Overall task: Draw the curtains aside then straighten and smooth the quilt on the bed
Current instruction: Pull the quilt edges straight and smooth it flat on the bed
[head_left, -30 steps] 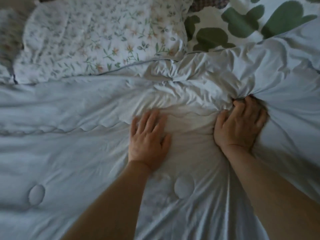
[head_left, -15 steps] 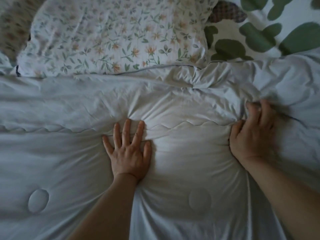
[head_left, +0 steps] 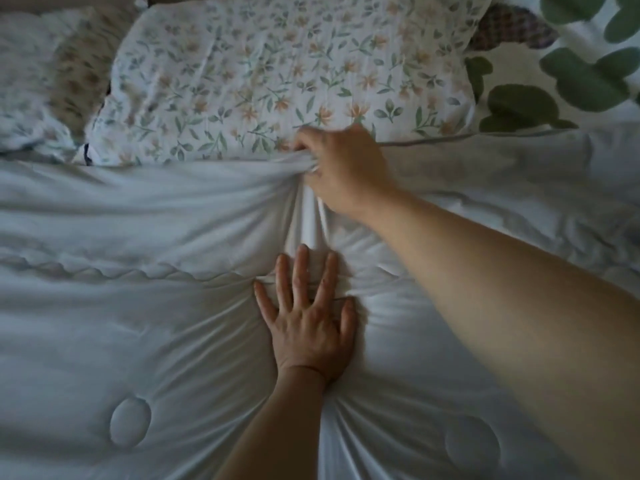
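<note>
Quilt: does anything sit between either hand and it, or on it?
Nothing visible does. The right hand grips the quilt at its top edge beside the floral pillow; the left hand presses flat on it. Only wrinkles lie there.

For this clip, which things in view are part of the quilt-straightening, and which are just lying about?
In the job: quilt; right hand gripping its top edge; left hand pressing flat on it.
Lying about: floral pillow; leaf-print cloth; checked cloth.
</note>
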A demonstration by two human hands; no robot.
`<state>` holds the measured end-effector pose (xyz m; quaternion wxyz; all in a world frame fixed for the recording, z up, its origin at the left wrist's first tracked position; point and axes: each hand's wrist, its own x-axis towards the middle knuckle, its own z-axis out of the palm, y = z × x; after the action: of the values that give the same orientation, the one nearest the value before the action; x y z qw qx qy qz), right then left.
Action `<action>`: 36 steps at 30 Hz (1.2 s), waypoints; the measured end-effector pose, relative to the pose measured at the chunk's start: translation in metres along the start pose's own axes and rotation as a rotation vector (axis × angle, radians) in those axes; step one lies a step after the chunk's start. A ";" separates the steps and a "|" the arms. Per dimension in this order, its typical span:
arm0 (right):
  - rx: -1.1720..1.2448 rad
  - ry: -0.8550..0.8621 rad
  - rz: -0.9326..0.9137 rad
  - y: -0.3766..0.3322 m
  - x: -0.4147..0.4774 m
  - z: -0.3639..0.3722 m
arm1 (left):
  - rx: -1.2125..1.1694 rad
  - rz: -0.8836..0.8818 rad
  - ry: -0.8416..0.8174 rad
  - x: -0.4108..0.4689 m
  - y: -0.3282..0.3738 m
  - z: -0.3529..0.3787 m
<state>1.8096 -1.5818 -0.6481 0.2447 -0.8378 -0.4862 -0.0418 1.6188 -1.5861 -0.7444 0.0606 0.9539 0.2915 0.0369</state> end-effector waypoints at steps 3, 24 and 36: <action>0.007 0.242 0.229 0.022 -0.030 0.005 | -0.021 0.036 0.033 0.000 0.001 0.001; -0.436 -0.179 0.678 0.059 -0.264 -0.039 | 0.028 0.036 0.042 0.004 -0.002 0.003; -0.382 -0.093 0.612 0.077 -0.266 -0.020 | -0.187 -0.187 0.066 -0.054 0.090 -0.012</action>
<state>1.7381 -1.8332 -0.7411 0.0625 -0.9762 -0.2069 -0.0188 1.6227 -1.6897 -0.7224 0.1427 0.9110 0.3765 0.0892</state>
